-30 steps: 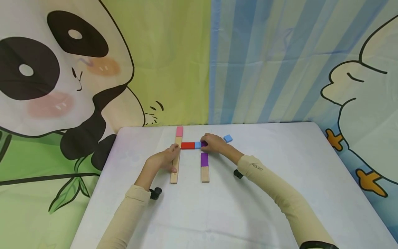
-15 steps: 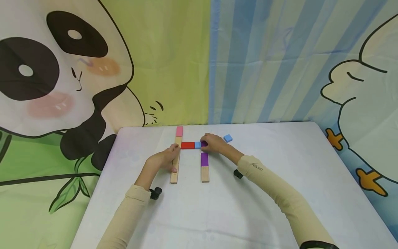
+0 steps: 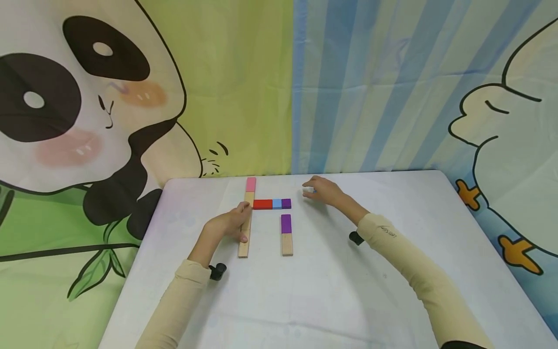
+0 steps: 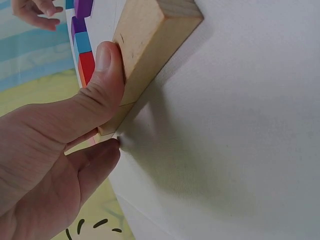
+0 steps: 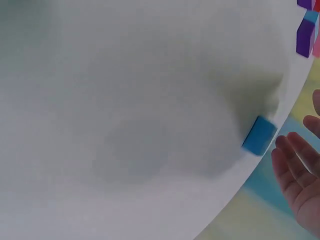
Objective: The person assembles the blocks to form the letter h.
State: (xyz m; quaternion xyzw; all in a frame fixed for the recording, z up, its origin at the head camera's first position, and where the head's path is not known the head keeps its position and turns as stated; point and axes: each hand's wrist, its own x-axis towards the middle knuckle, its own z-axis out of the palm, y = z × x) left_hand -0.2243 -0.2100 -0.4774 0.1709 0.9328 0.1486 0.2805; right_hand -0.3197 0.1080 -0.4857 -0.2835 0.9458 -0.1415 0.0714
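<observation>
My left hand [image 3: 228, 223] rests at a column of plain wooden blocks [image 3: 244, 247]; in the left wrist view its thumb [image 4: 107, 67] lies against a wooden block and the fingers are at the column's farther part. A pink block [image 3: 251, 184] tops this column. From it a row runs right: red block [image 3: 262, 204], light blue block [image 3: 276, 204], purple block [image 3: 286, 203]. My right hand [image 3: 324, 190] reaches over a loose blue block [image 5: 260, 135], fingers spread and slightly bent; a small gap shows between fingertips and block. The head view mostly hides that block.
Below the row, apart from it, another purple block [image 3: 286, 224] sits end to end with a wooden block [image 3: 286, 245]. All lie on a white table [image 3: 331, 300]. Behind its back edge hangs a printed cloth [image 3: 235, 87].
My right hand has let go of the purple block at the row's end and moved right and back to the loose blue block. My left hand has stayed in place.
</observation>
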